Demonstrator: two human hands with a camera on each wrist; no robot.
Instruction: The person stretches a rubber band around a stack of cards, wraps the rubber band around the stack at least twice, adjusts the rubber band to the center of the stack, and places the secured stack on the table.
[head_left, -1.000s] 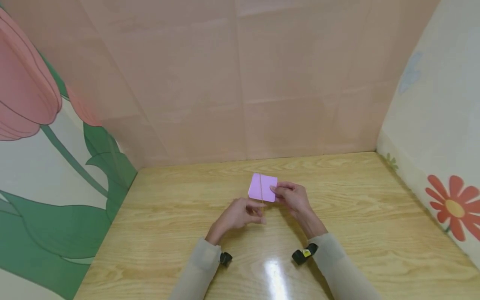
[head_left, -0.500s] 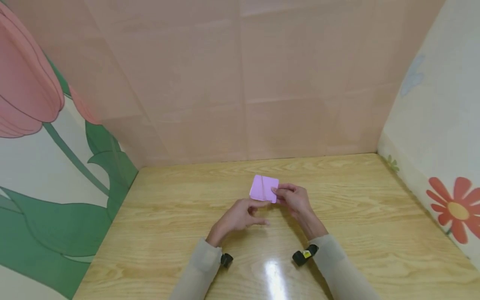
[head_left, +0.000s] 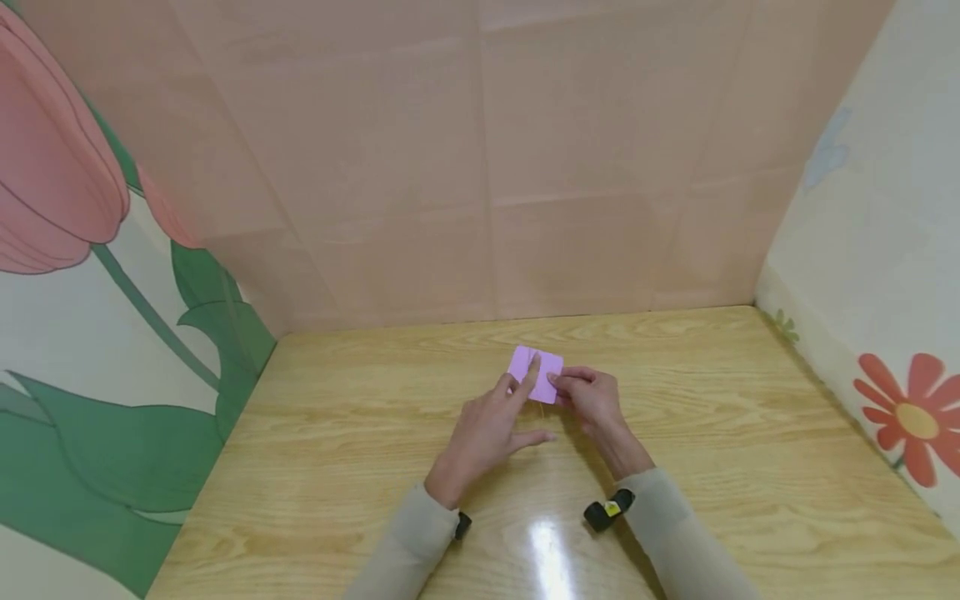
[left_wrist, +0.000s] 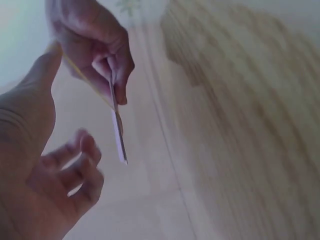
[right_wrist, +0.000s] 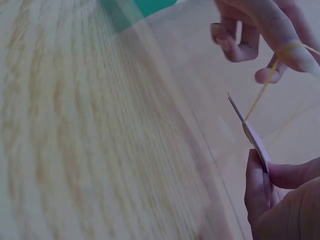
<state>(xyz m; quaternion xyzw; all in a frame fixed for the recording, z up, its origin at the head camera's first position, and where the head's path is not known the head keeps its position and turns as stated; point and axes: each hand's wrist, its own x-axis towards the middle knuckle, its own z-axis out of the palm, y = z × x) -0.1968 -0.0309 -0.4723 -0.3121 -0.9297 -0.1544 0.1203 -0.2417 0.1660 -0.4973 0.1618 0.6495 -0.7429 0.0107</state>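
A thin, square stack of purple paper (head_left: pixel 550 365) is held near the middle of the wooden table. My right hand (head_left: pixel 596 402) pinches its right edge between thumb and fingers. In both wrist views the stack is seen edge-on. A yellow rubber band (right_wrist: pixel 261 97) runs from the stack to my left thumb, looped around it near the tip and pulled taut. My left hand (head_left: pixel 483 425) is spread, its thumb straight and pointing right below the stack. One of its fingers extends up across the front of the stack in the head view.
The wooden table (head_left: pixel 352 450) meets a pinkish covered back wall (head_left: pixel 375 167). Painted flower walls stand at the left (head_left: pixel 45 333) and right (head_left: pixel 862 275). Black devices are strapped to the right wrist (head_left: pixel 600 515) and left wrist (head_left: pixel 462 526).
My left hand has gone from pinching the rubber band below the stack to spreading, with a finger raised across the stack. The stack has shifted slightly right; the right hand keeps its pinch.
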